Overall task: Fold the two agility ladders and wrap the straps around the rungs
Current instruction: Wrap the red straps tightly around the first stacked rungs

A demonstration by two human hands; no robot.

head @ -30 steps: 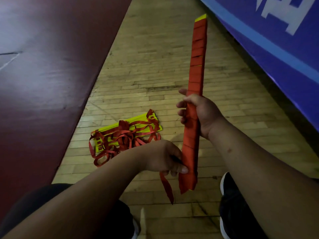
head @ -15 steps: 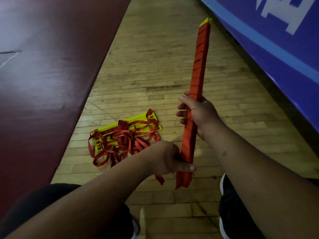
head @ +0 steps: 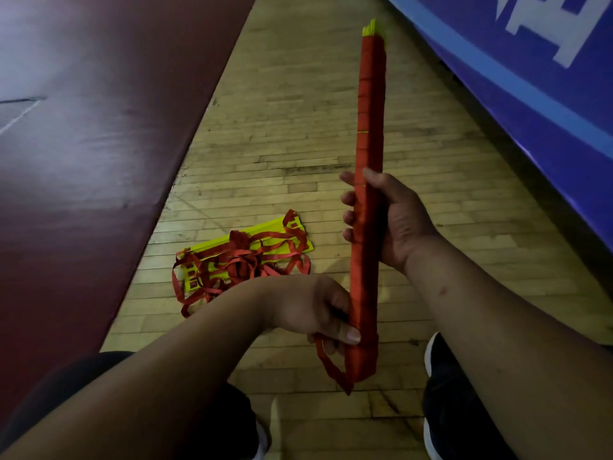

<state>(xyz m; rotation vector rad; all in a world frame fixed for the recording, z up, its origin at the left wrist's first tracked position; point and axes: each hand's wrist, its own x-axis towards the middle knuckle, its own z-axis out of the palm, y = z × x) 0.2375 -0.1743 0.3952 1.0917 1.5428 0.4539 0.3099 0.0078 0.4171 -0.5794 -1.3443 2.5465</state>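
Head view, looking down. A pale wooden strip floor (head: 298,127) runs from 12 o'clock to 6 o'clock through the frame. A dark red mat (head: 99,127) with a dull sheen covers the side from 8 to 11 o'clock, its edge running diagonally. A blue padded panel (head: 530,104) with a lighter blue band and white lettering (head: 547,31) fills the corner at 1 to 2 o'clock. The light is dim. A dark shoe with a white sole (head: 447,393) stands on the floor at 5 o'clock.

The first ladder (head: 370,127) is folded into a long narrow bundle, bound from end to end in turns of red strap, held nearly upright above the floor with its top pointing to 12 o'clock. Yellow rung ends (head: 371,26) show at the top. The right hand (head: 394,220) grips the bundle at mid-length, fingers curled round it. The left hand (head: 318,310) pinches the strap tail (head: 328,363) at the bundle's lower end, thumb pressed against the wrap; the tail hangs in a short loop towards 6 o'clock.

The second ladder (head: 245,257) lies on the floor at 8 o'clock from centre, beside the mat's edge: stacked yellow rungs under a loose tangle of red straps.
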